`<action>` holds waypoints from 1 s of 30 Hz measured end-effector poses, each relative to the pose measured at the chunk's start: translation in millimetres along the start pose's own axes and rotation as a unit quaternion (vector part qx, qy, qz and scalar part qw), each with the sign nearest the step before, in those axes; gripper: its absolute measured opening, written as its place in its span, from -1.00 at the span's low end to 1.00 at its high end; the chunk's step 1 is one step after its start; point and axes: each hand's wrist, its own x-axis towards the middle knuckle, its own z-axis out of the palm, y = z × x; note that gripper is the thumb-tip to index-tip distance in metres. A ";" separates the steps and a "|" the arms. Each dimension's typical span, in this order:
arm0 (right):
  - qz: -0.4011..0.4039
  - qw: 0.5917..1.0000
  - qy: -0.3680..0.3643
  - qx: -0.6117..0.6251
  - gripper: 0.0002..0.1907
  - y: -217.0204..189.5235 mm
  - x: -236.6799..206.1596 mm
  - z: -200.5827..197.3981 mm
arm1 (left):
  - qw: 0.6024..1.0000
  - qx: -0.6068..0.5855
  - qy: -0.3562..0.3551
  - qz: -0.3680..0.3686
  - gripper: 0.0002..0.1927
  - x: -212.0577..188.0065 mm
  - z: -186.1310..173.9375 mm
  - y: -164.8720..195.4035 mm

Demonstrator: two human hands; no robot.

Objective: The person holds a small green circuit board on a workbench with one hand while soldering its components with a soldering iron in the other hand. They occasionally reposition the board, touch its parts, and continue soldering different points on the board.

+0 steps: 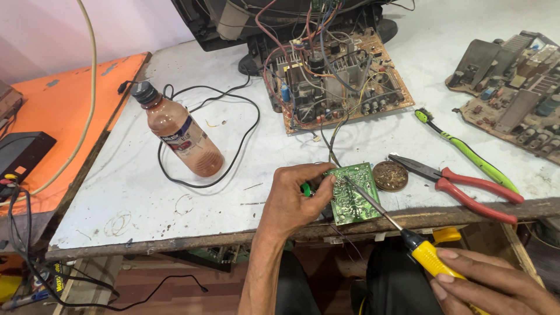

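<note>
Orange side table (64, 99) at 9 o'clock, carrying a black box (20, 153) and a cream cable. On the white, scuffed bench (128, 192), a clear plastic bottle (182, 134) of brownish liquid lies tilted with its dark cap toward 11 o'clock, ringed by a thin black wire loop (233, 125). At 12 o'clock, a large brown circuit board (338, 81), crowded with components and coloured leads, sits before a dark television chassis.

Left hand (294, 201), grip closed on the left edge of the small green circuit board (351, 192), which rests solder side up at the bench's near edge, just right of that hand. Right hand (493, 283), at 5 o'clock below the bench edge, grip wrapped around the yellow handle of the soldering iron (429, 256); its slim metal shaft runs toward 10 o'clock, tip touching the green board's centre. The left hand is the nearer.

Just right of the board: a round tin of brownish flux (390, 175), red-handled pliers (466, 186), a green toothbrush (466, 153), and dusty grey-brown boards (513, 93) at 2 o'clock.
</note>
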 end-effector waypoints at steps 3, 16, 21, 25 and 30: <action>-0.069 0.993 -0.087 -0.028 -0.74 1.8 0.9 0.4 | 1.000 0.003 0.004 0.017 -0.75 0.2 -1.6 0.1; -0.032 0.999 -0.038 -0.015 -0.76 11.9 -9.3 -0.5 | 1.000 0.003 -0.003 0.011 -0.71 -0.3 -1.6 1.4; -0.022 1.000 -0.018 -0.011 -0.77 12.3 -7.5 0.4 | 1.000 0.000 0.002 0.014 -0.73 -0.4 -0.6 2.9; -0.035 0.999 -0.031 -0.010 -0.78 11.5 -9.8 1.9 | 1.000 0.014 -0.001 0.009 -0.73 -0.1 -1.4 4.1; -0.032 0.997 -0.069 -0.017 -0.78 21.0 -11.3 0.5 | 1.000 0.010 0.001 0.005 -0.73 0.4 -1.3 3.9</action>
